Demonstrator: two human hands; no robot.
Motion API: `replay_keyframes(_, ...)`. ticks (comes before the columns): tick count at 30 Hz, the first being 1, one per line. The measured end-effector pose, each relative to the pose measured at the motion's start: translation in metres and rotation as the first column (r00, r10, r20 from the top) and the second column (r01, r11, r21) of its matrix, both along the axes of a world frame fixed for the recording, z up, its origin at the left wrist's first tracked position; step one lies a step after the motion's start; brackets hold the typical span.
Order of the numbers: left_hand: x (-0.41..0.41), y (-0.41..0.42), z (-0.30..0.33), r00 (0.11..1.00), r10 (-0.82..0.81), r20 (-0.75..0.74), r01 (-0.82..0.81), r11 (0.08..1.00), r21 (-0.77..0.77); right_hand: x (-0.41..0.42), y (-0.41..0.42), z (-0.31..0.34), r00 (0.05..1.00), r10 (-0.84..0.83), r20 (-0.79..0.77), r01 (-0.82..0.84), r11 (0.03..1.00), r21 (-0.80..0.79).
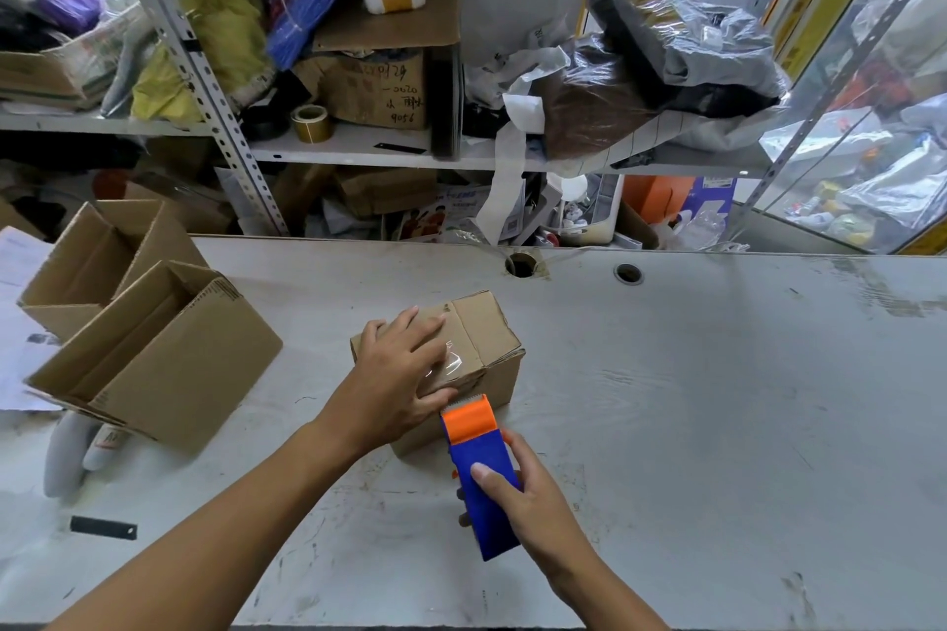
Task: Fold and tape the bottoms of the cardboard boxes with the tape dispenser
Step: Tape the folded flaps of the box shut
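I have the box (461,359) bottom-up near the middle of the surface (717,400), and a clear strip of tape already shines along its seam. My left hand (397,374) lies flat on top, fingers straight and spread, pressing the flaps and the tape down. My right hand (522,492) grips the blue body of the dispenser (479,471), fingers curled round it and thumb on its face; its orange toothed end sits at the box's near top edge, just beside my left thumb.

As I judge it, the step in hand is finishing this strip: running it over the near edge and cutting it. To do it well I would keep the left palm firm so the box cannot slide or the flaps spring, pull the dispenser down the near side, then tilt the teeth in to cut. The left thumb is close to the blade, so it should stay clear.

Two open boxes (153,348) lie well apart at the left.
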State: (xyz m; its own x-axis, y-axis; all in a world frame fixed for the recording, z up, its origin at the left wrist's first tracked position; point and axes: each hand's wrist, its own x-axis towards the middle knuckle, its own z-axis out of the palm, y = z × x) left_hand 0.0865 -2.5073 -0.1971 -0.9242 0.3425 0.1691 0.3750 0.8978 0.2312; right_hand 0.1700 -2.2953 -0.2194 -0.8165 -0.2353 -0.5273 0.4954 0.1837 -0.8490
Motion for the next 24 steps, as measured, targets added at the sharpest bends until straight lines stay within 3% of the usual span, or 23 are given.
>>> replay_keyframes(24, -0.006, -0.007, -0.007, 1.0, -0.008, -0.018, 0.009, 0.999, 0.037, -0.003, -0.005, 0.04, 0.997, 0.008, 0.083, -0.026, 0.973, 0.229)
